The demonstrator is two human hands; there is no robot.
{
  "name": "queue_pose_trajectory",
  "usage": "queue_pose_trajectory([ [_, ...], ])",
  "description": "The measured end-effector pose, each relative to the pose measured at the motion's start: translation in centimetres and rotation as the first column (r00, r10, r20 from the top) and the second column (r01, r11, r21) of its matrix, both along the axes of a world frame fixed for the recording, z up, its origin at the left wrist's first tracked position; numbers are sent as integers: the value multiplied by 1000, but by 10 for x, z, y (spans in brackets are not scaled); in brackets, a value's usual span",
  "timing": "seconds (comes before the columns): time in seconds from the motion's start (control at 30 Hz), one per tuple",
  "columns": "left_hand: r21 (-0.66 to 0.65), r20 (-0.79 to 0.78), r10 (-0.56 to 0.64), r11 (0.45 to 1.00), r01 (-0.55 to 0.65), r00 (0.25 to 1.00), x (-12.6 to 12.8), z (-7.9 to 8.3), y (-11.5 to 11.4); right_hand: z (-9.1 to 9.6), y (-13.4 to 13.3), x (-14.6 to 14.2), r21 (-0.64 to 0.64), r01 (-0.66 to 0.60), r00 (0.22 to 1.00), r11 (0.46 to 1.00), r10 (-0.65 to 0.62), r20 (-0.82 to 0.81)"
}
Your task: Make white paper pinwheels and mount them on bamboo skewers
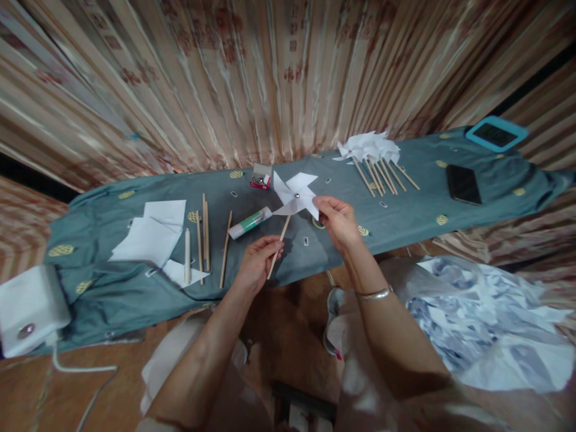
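A white paper pinwheel with a shiny pin at its centre is held up over the cloth on a thin wooden stick. My left hand pinches that stick near its lower end. At the pinwheel's right blade, the thumb and fingers of my right hand close on the paper edge. Just left of the pinwheel lies a green and white glue stick. Behind it stands an open red box of pins.
Several finished pinwheels lie at the back right, near a black phone and a blue-framed device. Paper squares, loose sticks and a white rod lie left. A bag of paper scraps sits at lower right.
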State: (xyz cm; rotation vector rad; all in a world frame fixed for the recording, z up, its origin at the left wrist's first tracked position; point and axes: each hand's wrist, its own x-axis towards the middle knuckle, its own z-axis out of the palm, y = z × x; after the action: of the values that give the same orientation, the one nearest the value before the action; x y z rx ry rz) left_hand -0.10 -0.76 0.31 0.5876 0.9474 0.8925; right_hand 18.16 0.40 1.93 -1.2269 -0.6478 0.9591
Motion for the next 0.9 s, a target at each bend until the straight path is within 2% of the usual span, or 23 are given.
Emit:
queue_pose_trajectory([
  [0.2, -7, 14, 36, 999, -36, 999, 1, 0, 1, 1, -2, -5, 8, -64, 997, 998, 64, -51],
  [0.9, 8, 3, 65, 998, -65, 998, 1, 1, 2, 5, -5, -18, -79, -142, 989, 987, 138, -47],
])
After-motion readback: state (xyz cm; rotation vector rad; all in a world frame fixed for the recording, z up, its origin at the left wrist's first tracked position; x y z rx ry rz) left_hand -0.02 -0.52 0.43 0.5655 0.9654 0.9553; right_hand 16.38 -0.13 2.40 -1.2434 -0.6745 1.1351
